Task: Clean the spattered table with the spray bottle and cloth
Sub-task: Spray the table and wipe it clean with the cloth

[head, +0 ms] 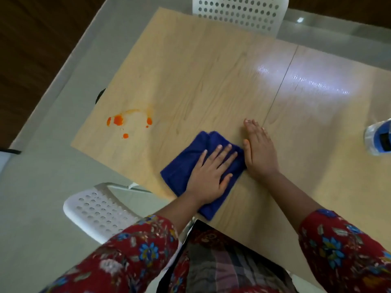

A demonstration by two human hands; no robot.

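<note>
Head view: left hand [208, 178] flat on blue cloth [182, 163], fingers [220, 153] spread.
Right hand [259, 149]: flat on counter [201, 70], fingers together.
Spray bottle [378, 137]: label unreadable.

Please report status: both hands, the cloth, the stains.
Left hand flat on blue cloth; right hand flat on table beside it. Orange spatter present, left of cloth. Spray bottle at right edge, untouched.

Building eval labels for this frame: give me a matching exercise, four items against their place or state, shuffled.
1 cloth
2 spray bottle
3 orange spatter
4 right hand

A flat on the bare table
B under the left hand
C at the picture's right edge, untouched
D near the table's left side, not yet wiped

Pairs: 1-B, 2-C, 3-D, 4-A
</note>
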